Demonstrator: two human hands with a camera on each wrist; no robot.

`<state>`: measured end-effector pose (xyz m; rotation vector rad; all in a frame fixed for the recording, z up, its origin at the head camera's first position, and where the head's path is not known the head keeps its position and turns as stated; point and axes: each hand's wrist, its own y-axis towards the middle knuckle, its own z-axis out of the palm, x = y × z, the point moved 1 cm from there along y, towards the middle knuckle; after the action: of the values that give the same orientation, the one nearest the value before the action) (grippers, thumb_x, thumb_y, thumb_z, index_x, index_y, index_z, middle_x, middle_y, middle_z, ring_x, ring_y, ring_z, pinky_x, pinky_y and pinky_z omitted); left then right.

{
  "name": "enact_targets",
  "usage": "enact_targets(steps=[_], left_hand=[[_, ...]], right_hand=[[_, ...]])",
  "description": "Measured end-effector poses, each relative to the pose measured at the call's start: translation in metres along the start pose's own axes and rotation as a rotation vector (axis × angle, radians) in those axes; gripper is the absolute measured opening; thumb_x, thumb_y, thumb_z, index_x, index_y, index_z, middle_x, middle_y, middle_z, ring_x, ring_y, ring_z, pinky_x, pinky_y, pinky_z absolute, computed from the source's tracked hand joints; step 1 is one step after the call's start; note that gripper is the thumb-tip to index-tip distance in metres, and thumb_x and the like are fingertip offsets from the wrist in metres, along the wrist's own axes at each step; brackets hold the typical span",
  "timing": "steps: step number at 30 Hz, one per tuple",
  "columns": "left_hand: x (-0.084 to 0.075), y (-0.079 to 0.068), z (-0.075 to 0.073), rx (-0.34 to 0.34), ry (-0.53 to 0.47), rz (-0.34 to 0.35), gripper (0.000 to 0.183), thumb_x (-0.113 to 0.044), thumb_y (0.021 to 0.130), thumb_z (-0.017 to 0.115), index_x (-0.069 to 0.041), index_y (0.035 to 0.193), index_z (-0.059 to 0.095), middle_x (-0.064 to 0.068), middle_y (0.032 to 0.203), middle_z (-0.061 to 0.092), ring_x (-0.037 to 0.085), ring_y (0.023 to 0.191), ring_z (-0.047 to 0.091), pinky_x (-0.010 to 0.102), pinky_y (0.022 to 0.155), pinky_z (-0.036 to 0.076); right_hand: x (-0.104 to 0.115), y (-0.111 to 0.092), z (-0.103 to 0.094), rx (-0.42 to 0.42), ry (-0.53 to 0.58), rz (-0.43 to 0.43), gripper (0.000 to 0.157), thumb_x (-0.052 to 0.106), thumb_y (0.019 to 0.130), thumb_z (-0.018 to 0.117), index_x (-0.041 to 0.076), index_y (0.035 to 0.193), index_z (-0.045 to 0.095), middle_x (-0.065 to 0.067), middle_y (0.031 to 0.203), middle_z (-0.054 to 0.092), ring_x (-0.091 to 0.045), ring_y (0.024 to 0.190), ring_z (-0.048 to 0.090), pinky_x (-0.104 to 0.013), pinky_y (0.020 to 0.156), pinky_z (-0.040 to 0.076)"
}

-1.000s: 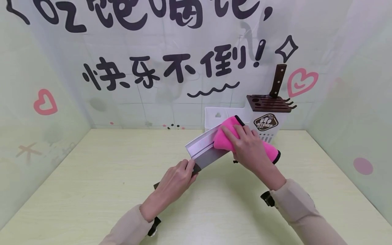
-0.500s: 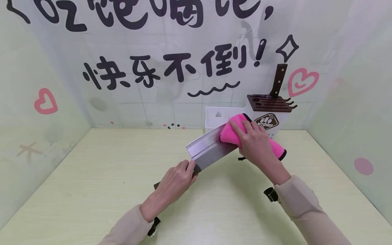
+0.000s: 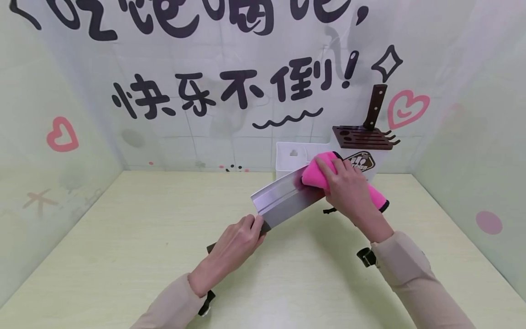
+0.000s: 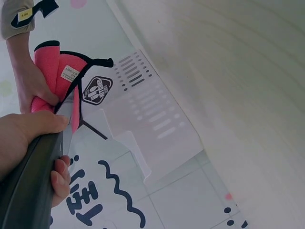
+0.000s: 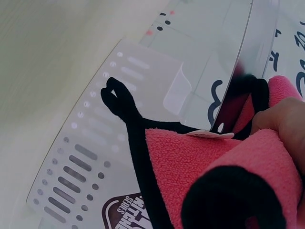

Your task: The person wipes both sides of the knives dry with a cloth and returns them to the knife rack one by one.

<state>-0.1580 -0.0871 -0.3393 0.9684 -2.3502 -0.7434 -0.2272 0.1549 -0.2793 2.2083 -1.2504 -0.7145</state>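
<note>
My left hand [image 3: 236, 242] grips the dark handle [image 4: 28, 186] of a cleaver, its wide blade [image 3: 283, 201] slanting up to the right above the table. Folded over the far end of that blade is a pink towel [image 3: 315, 176] with black edging. My right hand [image 3: 349, 189] pinches the towel around the blade, and the rest of the cloth hangs out to the right. In the right wrist view, the towel [image 5: 181, 167] lies on both sides of the blade [image 5: 243, 62], with its black loop sticking out. The blade's tip is hidden by the cloth.
A white knife holder [image 3: 283, 157] with a brown slotted top [image 3: 361, 138] stands against the back wall, just behind the towel. One brown-handled knife [image 3: 375, 107] sits in it. Pale wood table [image 3: 102, 256] spreads around, with printed walls at the back and sides.
My right hand and the pink towel have slid to the right and slightly up along the blade, baring more of it. The left hand and the handle have hardly moved.
</note>
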Motion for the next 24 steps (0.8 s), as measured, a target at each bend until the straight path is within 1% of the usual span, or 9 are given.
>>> enact_targets(steps=[6,13,18,24], left_hand=[[-0.0001,0.0012,-0.0005,0.002,-0.004,0.005,0.031,-0.013,0.071,0.073,0.0,0.08,0.046,0.006,0.062,0.046,0.011,0.048,0.042,0.016,0.037,0.031],[-0.001,0.0017,0.0006,0.008,-0.01,0.011,0.032,-0.013,0.07,0.073,0.0,0.08,0.046,0.007,0.062,0.047,0.011,0.049,0.043,0.016,0.038,0.033],[-0.0022,0.003,0.0005,0.016,-0.01,0.01,0.032,-0.013,0.07,0.073,0.001,0.082,0.047,0.007,0.063,0.047,0.011,0.049,0.044,0.016,0.038,0.034],[-0.0026,0.0041,0.0009,0.026,-0.008,0.005,0.032,-0.014,0.071,0.073,0.001,0.082,0.047,0.007,0.063,0.047,0.011,0.05,0.044,0.017,0.038,0.034]], right_hand=[[-0.0017,0.0003,0.0001,-0.03,-0.004,0.034,0.058,0.007,0.068,0.067,0.006,0.123,0.05,-0.024,0.1,0.054,-0.038,0.083,0.051,-0.047,0.062,0.046],[-0.0004,0.0008,-0.0001,-0.017,-0.013,0.052,0.057,0.008,0.069,0.067,0.006,0.124,0.05,-0.024,0.103,0.054,-0.038,0.084,0.051,-0.047,0.063,0.047],[0.0012,0.0013,-0.001,-0.01,-0.025,0.057,0.057,0.008,0.069,0.066,0.006,0.124,0.05,-0.024,0.102,0.054,-0.038,0.083,0.051,-0.047,0.063,0.047],[0.007,0.0016,-0.0028,-0.008,-0.036,0.038,0.058,0.008,0.067,0.066,0.006,0.123,0.049,-0.024,0.1,0.054,-0.037,0.079,0.05,-0.046,0.061,0.046]])
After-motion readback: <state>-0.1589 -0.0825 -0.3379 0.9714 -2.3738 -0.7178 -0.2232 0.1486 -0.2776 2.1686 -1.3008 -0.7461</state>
